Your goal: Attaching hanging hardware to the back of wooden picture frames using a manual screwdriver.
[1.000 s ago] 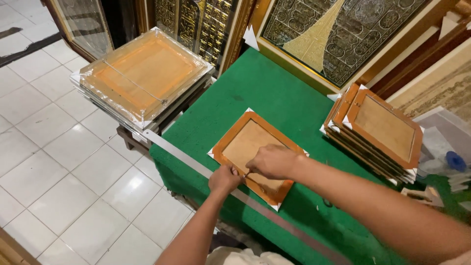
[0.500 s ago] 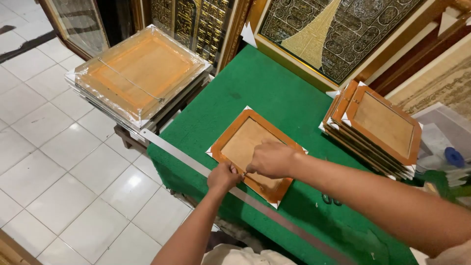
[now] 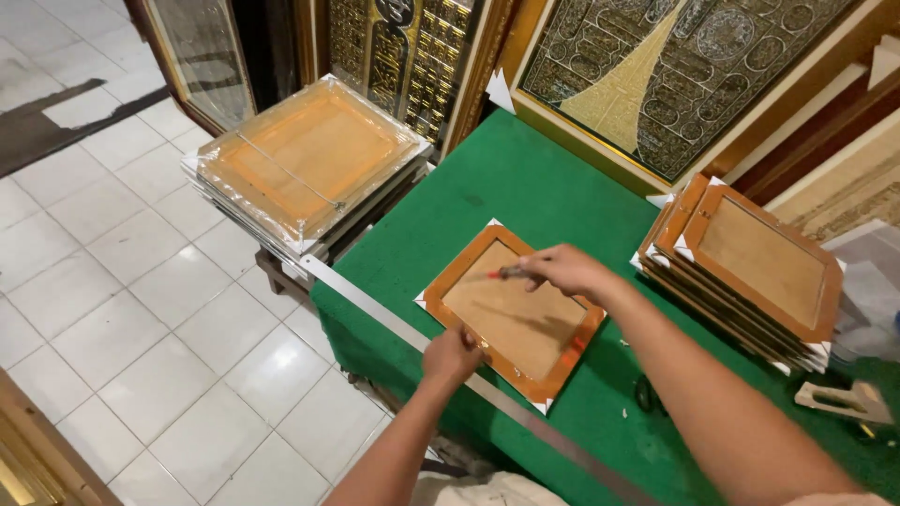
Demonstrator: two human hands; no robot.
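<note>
An orange-brown picture frame (image 3: 514, 314) lies face down on the green table (image 3: 525, 187), its brown backing board up and white corner guards on it. My left hand (image 3: 452, 354) presses on the frame's near edge with curled fingers. Over the frame's far side, my right hand (image 3: 562, 270) holds a thin red-tipped tool (image 3: 503, 273), pointing left above the backing board.
A stack of similar frames (image 3: 750, 262) sits at the table's right. A wrapped stack of frames (image 3: 305, 164) rests on a low stand to the left. A long metal ruler (image 3: 469, 375) runs along the table's near edge. Large ornate framed artworks (image 3: 675, 66) lean behind. White tiled floor lies left.
My right hand has lifted from the frame's near part and moved toward its far side, now holding the thin tool out. My left hand stays at the near edge.
</note>
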